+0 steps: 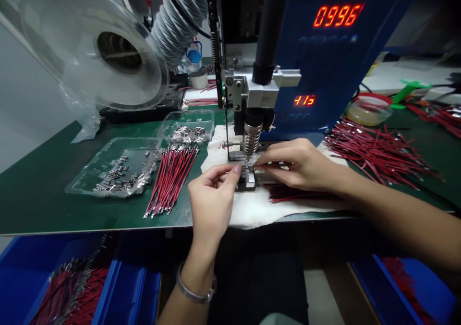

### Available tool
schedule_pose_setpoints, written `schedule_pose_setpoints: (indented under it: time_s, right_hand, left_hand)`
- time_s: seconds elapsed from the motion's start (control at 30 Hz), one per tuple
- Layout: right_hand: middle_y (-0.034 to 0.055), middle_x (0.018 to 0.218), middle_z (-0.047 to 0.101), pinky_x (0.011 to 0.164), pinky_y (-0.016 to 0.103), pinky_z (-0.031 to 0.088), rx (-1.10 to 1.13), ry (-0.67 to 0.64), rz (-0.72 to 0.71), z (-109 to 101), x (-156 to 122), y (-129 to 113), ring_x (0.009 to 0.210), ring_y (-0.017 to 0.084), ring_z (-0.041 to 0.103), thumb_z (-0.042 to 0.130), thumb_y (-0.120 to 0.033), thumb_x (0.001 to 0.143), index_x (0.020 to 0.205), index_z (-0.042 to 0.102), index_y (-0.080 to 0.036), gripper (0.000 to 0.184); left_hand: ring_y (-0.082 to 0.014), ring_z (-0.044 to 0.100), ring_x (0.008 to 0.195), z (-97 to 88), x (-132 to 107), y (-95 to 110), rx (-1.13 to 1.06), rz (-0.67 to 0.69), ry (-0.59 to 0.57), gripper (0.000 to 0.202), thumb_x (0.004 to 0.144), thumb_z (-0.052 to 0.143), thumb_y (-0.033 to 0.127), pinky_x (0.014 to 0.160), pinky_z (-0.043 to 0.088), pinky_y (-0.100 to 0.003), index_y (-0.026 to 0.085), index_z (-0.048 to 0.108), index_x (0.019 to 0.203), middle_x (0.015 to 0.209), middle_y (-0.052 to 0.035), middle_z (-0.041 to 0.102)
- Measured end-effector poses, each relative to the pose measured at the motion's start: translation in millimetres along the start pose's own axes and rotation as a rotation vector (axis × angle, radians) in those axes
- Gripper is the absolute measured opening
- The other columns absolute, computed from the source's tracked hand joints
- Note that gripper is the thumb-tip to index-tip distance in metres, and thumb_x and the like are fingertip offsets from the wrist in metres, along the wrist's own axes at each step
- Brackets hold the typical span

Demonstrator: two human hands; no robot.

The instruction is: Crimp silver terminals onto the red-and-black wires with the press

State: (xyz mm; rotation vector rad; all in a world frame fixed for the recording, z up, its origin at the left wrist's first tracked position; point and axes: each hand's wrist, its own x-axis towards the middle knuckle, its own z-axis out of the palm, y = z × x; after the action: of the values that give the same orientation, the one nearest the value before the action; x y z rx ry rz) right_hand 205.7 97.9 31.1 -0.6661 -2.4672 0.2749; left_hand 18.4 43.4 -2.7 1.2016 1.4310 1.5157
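Note:
Both hands meet at the small metal fixture (249, 177) under the tip of a blue soldering machine (306, 75). My left hand (214, 195) is on the fixture's left side, thumb and forefinger pinched together; what lies between them is too small to make out. From the right, my right hand (293, 164) reaches in with its fingertips closed at the fixture, their hold also too small to name. Just above the fingertips stands the spring-wrapped soldering head (251, 140). Beneath my right hand lie red and black wires (302, 193) on a white cloth (252, 213).
On the left, clear trays (81, 183) hold small metal cylinders, beside a bundle of red wires (171, 181). More red wires (370, 152) are heaped at right, near a round tub (369, 109). A clear reel (90, 46) hangs upper left. Blue bins (126, 291) sit below the table edge.

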Motion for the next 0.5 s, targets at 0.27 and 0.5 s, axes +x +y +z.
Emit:
schedule_pose_setpoints:
  time_s: [0.27,0.5]
  right_hand:
    - [0.0052,0.076,0.064,0.060,0.020,0.040,-0.017,-0.026,0.003,-0.2,-0.5,1.1,0.064,0.010,0.055,0.056,-0.017,0.088,0.093,0.070,-0.010,0.017]
    - [0.0050,0.075,0.064,0.059,0.020,0.040,-0.013,-0.034,-0.001,-1.3,-1.2,-0.2,0.063,0.009,0.055,0.055,-0.015,0.087,0.092,0.070,-0.010,0.016]
  left_hand:
    - [-0.0046,0.033,0.041,-0.5,-1.4,-0.2,0.025,-0.019,-0.005,0.028,0.075,0.071,0.041,0.039,0.025,-0.017,0.013,0.072,0.081,0.047,0.0038,0.042]
    - [-0.0047,0.033,0.041,-0.8,-1.7,-2.0,0.027,-0.020,-0.008,0.029,0.076,0.069,0.042,0.040,0.026,-0.017,0.014,0.072,0.083,0.049,0.0033,0.042]
